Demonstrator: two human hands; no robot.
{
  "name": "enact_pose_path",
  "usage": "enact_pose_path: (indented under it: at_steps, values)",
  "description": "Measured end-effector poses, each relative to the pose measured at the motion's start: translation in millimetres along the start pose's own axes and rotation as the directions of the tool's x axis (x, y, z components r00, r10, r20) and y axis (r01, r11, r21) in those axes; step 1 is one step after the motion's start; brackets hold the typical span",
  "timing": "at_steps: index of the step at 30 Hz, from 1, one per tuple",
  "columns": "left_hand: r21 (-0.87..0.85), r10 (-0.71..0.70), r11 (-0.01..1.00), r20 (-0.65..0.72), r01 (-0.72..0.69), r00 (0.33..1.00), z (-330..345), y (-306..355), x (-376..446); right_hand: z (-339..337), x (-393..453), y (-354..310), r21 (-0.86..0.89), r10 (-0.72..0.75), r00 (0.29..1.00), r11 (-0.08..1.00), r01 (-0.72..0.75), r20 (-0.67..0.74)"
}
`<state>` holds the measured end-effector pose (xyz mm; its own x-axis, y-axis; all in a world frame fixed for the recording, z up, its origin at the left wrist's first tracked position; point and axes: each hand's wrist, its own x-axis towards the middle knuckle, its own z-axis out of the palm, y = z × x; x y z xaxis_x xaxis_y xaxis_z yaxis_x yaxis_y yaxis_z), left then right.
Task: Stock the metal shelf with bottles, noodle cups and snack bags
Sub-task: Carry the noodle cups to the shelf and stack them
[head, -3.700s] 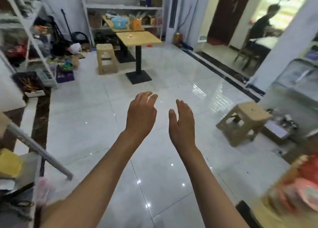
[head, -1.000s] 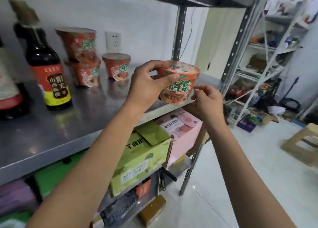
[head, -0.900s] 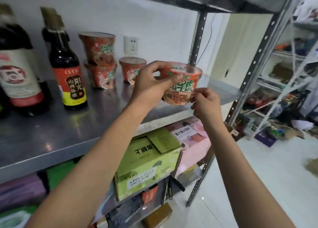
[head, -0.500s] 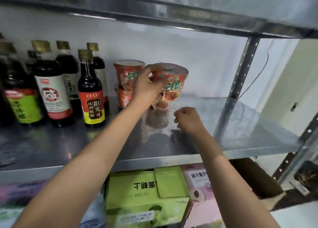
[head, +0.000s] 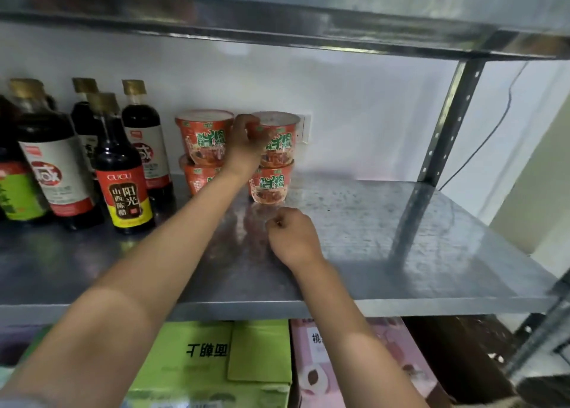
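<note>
On the metal shelf (head: 401,247), red noodle cups stand in two stacks against the back wall. My left hand (head: 245,148) is wrapped around the top right noodle cup (head: 279,139), which sits on a lower noodle cup (head: 271,185). The left stack (head: 203,136) stands right beside it. My right hand (head: 293,238) hovers in a fist just above the shelf in front of the cups, holding nothing. Several dark sauce bottles (head: 121,167) stand at the left.
The upper shelf (head: 277,10) hangs close overhead. A perforated upright post (head: 447,117) stands at the right rear. Below the shelf sit a green carton (head: 209,361) and a pink carton (head: 385,361). The right half of the shelf is bare metal.
My left hand has carried the noodle cup back and set it on top of the right cup. My right hand has let go and dropped to the shelf, fingers closed.
</note>
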<state>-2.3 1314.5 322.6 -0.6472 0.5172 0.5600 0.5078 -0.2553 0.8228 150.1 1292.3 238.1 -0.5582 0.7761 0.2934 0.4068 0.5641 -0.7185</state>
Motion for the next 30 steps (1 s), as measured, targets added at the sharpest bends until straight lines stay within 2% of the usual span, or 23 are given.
enact_pose_path:
  at_steps: [5, 10, 12, 15, 20, 23, 26, 28, 30]
  values:
    - [0.197, 0.029, 0.980, 0.030, -0.034, 0.999, -2.6, 1.2, 2.6, -0.8, 0.9, 1.2, 0.034, 0.022, 1.000, 0.999, -0.023, 0.014]
    - [0.407, 0.185, 0.896, 0.019, -0.177, 0.983, -5.7, 4.0, -4.8, -1.1, 0.0, 0.8, 0.059, 0.021, 1.000, 0.998, -0.022, 0.014]
    - [0.432, 0.265, 0.867, 0.021, -0.248, 0.964, -10.2, 4.3, -17.9, -1.6, 0.9, 2.2, 0.078, 0.031, 0.999, 0.997, -0.031, -0.005]
    - [0.394, 0.348, 0.847, 0.099, -0.358, 0.932, -18.6, -9.7, -50.3, -4.8, 2.5, 3.9, 0.086, 0.072, 0.993, 0.994, -0.064, -0.095]
    - [0.366, 0.243, 0.865, 0.291, -0.343, 0.925, -19.7, -16.5, -90.1, -12.6, 0.2, 7.0, 0.101, 0.170, 0.946, 0.984, -0.147, -0.277]
    - [0.344, 0.304, 0.826, 0.394, -0.446, 0.867, -16.7, -7.6, -101.1, -20.9, -14.5, 4.9, 0.204, 0.252, 0.850, 0.963, -0.175, -0.463]
    - [0.304, 0.457, 0.703, 0.500, -0.643, 0.736, -12.7, -1.5, -112.9, -24.4, -47.9, -5.3, 0.340, 0.296, 0.699, 0.937, -0.080, -0.651]
    - [0.233, 0.522, 0.661, 0.539, -0.713, 0.660, -8.4, 7.8, -123.3, -20.2, -79.3, -13.2, 0.324, 0.285, 0.605, 0.945, -0.047, -0.744]
    - [0.158, 0.565, 0.646, 0.559, -0.747, 0.606, -5.4, 19.9, -141.1, -16.5, -113.9, -17.6, 0.301, 0.298, 0.517, 0.950, -0.082, -0.802]
